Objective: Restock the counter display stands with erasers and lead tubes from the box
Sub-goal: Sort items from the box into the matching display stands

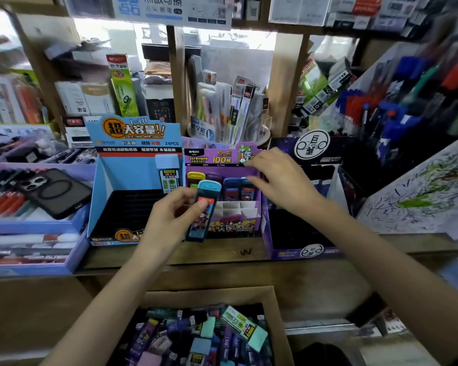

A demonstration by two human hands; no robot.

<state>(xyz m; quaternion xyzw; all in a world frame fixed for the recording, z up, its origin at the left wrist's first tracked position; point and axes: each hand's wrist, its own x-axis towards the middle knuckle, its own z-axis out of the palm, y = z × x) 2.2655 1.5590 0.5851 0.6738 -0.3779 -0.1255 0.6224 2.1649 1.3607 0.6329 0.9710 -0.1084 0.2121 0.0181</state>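
The left hand (169,220) grasps a slim blue lead tube with a turquoise cap (208,196), its fingers (181,195) and thumb clenched round the middle, and holds it tilted in the air just in front of the purple cardboard display stand (212,158). The right hand (286,183) reaches over that stand with its fingers released and spread, the fingertips against the printed header card (whether they press it cannot be told). A row of yellow and blue tubes (233,187) stands in the stand's back compartments; the white dividers (238,210) in front are bare. Beside it, to the left, a light blue cardboard display stand (132,167) holds one tube (169,178) in its back right corner. Both stands sit on the wooden worktop (209,256). Below, an open brown cardboard box (276,305) is heaped with tubes and erasers.
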